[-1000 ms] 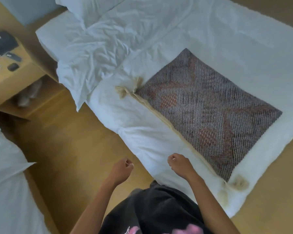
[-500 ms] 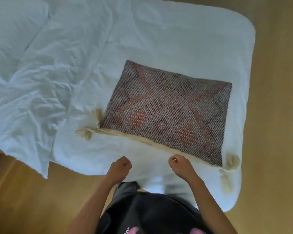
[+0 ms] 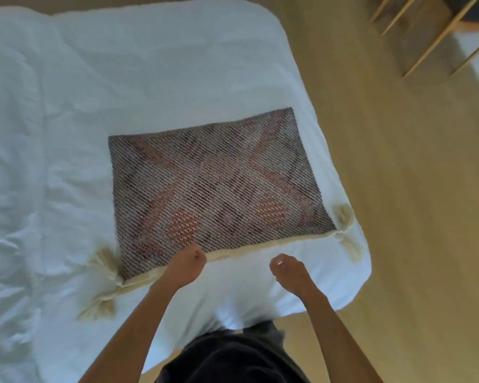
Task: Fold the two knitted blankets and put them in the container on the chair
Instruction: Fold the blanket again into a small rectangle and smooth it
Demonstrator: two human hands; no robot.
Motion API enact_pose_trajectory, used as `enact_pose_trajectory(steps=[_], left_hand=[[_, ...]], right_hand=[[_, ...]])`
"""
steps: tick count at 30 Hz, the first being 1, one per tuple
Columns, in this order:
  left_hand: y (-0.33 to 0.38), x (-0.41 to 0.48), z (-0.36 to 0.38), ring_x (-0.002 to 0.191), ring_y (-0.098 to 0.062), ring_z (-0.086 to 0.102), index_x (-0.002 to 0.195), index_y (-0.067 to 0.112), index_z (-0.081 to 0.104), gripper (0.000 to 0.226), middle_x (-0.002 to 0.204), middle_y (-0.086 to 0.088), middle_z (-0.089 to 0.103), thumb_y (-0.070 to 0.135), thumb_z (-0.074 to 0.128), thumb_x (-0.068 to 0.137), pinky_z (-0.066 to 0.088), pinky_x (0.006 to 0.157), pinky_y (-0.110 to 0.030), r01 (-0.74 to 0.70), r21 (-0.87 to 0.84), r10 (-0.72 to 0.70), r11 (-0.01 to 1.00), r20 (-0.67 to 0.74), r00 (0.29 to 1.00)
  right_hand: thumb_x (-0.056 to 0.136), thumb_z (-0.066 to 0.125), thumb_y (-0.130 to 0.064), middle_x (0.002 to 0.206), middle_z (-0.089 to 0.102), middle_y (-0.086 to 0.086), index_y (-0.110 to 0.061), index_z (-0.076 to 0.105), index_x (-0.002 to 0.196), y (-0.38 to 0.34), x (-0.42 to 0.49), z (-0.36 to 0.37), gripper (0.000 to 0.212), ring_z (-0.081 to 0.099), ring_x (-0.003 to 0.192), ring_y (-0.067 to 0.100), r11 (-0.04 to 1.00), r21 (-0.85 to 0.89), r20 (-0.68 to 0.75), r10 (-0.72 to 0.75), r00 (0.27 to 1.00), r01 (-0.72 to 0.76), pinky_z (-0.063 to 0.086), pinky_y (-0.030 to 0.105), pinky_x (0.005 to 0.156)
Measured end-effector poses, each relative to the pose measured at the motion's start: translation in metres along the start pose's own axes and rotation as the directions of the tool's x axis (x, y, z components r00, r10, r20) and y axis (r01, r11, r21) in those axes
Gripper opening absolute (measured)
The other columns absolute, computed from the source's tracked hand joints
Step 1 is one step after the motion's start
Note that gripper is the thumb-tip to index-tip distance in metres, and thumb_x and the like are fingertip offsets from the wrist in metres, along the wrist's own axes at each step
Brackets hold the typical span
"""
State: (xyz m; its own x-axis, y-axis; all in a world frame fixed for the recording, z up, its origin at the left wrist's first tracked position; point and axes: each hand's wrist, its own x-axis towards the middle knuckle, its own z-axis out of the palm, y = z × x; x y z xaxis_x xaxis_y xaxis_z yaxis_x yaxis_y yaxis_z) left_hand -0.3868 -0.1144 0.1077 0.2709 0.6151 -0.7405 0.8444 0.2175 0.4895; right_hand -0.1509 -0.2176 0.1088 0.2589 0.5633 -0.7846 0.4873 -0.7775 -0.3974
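Beyond the bed's far right corner: a wooden chair (image 3: 426, 37), only its slanted legs and a bit of curved rim in view, well apart from the blanket.
Floor (image 3: 398, 189): light wood, along the right side of the bed and under me.
Bed (image 3: 150, 64): white duvet, rumpled on the left, smoother on the right.
In the way: my forearms cross the near strip of duvet, and my left hand covers part of the blanket's near edge.
Knitted blanket (image 3: 219, 183): lies flat as a rectangle on the bed's right side near me. It has a grey-brown weave with reddish crossing bands and diamonds, and a cream strip along the near edge.
Tassels: cream, one bunch at the near left corner (image 3: 103, 283), one at the near right corner (image 3: 346, 230).
Left hand (image 3: 186, 265): curled into a fist over the cream edge; I cannot tell whether it touches.
Right hand (image 3: 289, 272): curled into a fist over bare duvet, holding nothing.
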Motion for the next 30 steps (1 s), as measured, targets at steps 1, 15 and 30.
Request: enact_pose_trajectory(steps=[1, 15, 30], left_hand=[[0.007, 0.01, 0.001, 0.085, -0.027, 0.06, 0.086, 0.005, 0.055, 0.025, 0.087, -0.011, 0.06, 0.02, 0.038, 0.097, 0.043, 0.074, -0.035, -0.034, 0.039, 0.034, 0.999, 0.017, 0.999], [0.159, 0.162, 0.102, 0.085, -0.023, 0.059, 0.1, 0.008, 0.055, 0.02, 0.095, -0.008, 0.061, 0.018, 0.038, 0.096, 0.049, 0.079, -0.04, -0.239, 0.3, 0.175, 0.924, 0.225, 0.958], [0.223, 0.244, 0.182, 0.113, -0.025, 0.052, 0.135, 0.008, 0.037, 0.041, 0.134, -0.013, 0.045, 0.02, 0.043, 0.097, 0.047, 0.092, -0.038, -0.236, 0.36, 0.231, 0.903, 0.059, 0.971]], right_hand=[[0.091, 0.044, -0.024, 0.109, 0.064, 0.005, -0.017, 0.06, 0.099, 0.004, 0.005, -0.004, 0.02, 0.061, 0.093, 0.022, 0.999, 0.038, -0.021, 0.029, 0.999, -0.028, 0.046, 0.027, 0.077], [0.09, 0.046, -0.014, 0.109, 0.061, 0.007, -0.009, 0.056, 0.115, 0.084, 0.143, -0.084, 0.027, 0.054, 0.108, 0.027, 0.978, 0.202, -0.248, 0.102, 0.963, -0.052, 0.039, 0.028, 0.08], [0.091, 0.045, -0.034, 0.113, 0.046, 0.015, -0.009, 0.038, 0.124, 0.159, 0.209, -0.109, 0.043, 0.055, 0.095, 0.035, 0.955, -0.058, -0.413, 0.243, 0.878, -0.291, 0.04, 0.036, 0.071]])
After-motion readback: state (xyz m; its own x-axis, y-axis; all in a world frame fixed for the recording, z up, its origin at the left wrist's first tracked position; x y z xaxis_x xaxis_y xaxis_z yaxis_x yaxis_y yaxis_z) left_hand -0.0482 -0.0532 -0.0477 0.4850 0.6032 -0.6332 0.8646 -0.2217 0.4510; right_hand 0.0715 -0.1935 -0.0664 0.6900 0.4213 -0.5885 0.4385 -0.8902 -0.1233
